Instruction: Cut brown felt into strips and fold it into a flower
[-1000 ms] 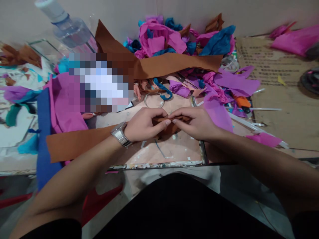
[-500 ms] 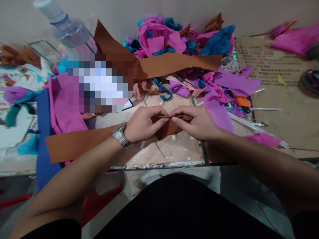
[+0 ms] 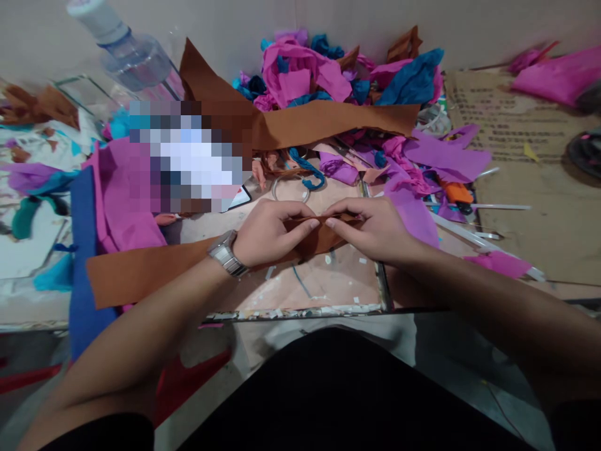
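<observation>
A long strip of brown crepe paper (image 3: 150,266) stretches from the left side of the table into both hands. My left hand (image 3: 270,232), with a metal watch at its wrist, pinches the strip's upper edge between thumb and fingers. Close beside it, my right hand (image 3: 373,228) pinches the same edge. The thumbs are a small gap apart, and the edge between them looks folded or rolled. Below the fingers hangs a brown flap of the strip (image 3: 322,239). My palms hide part of the paper.
Behind the hands lie another brown strip (image 3: 338,122), a heap of crumpled pink and blue paper (image 3: 305,69) and a roll of clear tape (image 3: 290,188). An upturned bottle (image 3: 141,59) stands back left. White sticks (image 3: 498,205) and an orange cutter (image 3: 455,191) lie at right, near cardboard (image 3: 530,219).
My thumbs have shifted slightly along the paper's edge, and a little more of the brown flap shows between them. Both hands keep their pinch and nearly the same place.
</observation>
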{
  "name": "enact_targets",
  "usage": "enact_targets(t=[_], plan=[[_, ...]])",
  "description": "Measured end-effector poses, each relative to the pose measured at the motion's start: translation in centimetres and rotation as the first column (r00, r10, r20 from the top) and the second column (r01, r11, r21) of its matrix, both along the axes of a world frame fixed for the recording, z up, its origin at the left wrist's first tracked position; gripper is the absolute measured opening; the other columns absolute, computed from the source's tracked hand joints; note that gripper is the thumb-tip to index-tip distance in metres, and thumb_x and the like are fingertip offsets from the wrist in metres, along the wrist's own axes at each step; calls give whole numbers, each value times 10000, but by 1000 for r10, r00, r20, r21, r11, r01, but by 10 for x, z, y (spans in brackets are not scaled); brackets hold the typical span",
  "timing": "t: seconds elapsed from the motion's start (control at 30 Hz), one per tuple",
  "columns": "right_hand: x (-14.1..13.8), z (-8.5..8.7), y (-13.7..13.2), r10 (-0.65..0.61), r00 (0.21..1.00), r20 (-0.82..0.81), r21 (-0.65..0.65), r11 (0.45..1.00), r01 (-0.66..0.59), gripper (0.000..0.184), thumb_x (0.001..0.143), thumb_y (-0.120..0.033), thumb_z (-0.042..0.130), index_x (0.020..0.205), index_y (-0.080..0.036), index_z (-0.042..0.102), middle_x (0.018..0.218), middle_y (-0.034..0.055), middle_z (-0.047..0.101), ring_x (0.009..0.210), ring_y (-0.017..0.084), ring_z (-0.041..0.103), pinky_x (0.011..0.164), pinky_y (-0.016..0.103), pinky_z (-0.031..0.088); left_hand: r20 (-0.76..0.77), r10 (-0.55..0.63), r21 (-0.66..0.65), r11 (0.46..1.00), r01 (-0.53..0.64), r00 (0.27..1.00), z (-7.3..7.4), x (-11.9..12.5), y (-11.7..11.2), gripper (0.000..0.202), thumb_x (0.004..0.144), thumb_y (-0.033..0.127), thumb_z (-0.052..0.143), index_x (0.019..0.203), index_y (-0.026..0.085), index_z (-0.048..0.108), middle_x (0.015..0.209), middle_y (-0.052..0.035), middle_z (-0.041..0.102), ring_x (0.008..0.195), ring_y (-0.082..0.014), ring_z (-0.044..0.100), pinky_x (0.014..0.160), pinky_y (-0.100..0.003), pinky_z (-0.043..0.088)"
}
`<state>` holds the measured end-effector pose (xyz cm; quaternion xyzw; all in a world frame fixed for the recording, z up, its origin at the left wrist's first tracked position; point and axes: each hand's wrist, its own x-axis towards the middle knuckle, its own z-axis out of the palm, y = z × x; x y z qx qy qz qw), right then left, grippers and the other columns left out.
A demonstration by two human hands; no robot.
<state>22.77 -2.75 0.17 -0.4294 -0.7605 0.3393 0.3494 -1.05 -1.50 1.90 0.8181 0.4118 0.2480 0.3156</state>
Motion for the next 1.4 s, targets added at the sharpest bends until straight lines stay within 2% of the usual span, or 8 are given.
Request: enact_targets(t=[0.17,0.57,0.87,1.03,1.1,1.23,1.4], plan=[[-1,-1,-1,13,1000,10,9,1000,-13,161,938,-290,670,1006,-209,792,899,23,788,746,159,683,667,280,485,15,-16,0,1000,16,1000,0,2,-1,267,949,417,646,981,194,789,918,-33,796,786,-150,710,741,-245,519],[-1,2,-2,1,1000,21,5,1000,-2,140,921,-291,663,930,-201,769,779,3,724,645,130,584,611,273,425,28,2,85,996,-4,1000,0,3,-4,273,973,408,632,918,203,804,851,-27,799,728,-142,705,701,-250,496],[6,7,4,-61,998,15,-13,998,62,122,913,-283,664,893,-194,746,780,23,719,665,159,602,630,306,457,-23,113,114,987,-110,993,-1,-6,7,324,987,436,591,895,184,773,870,-28,789,777,-169,698,726,-275,484],[4,6,5,-74,997,13,-17,997,74,117,909,-271,673,880,-190,752,800,27,731,686,159,620,624,294,462,-47,183,199,965,-170,982,-1,-7,11,313,1000,417,556,929,189,758,856,-28,777,760,-171,684,746,-291,477],[3,4,5,-69,997,22,-9,998,70,120,908,-277,679,895,-195,766,816,24,746,680,155,626,619,286,462,-37,149,214,967,-138,988,-2,-6,9,318,1013,414,531,1006,189,755,936,-44,786,822,-181,705,781,-297,493],[0,-1,3,-24,1000,14,-48,999,25,148,919,-306,683,953,-212,792,865,27,783,714,167,672,640,285,484,-50,-19,229,973,30,999,-4,-2,5,358,986,477,588,1143,191,737,1091,-75,790,960,-207,734,872,-315,518],[-4,-4,0,21,1000,-16,-65,998,-22,169,939,-322,664,972,-209,786,888,24,786,765,171,692,688,286,496,-130,-33,274,959,68,991,-9,1,4,316,1006,465,584,960,233,793,839,-30,787,790,-172,696,789,-306,483]])
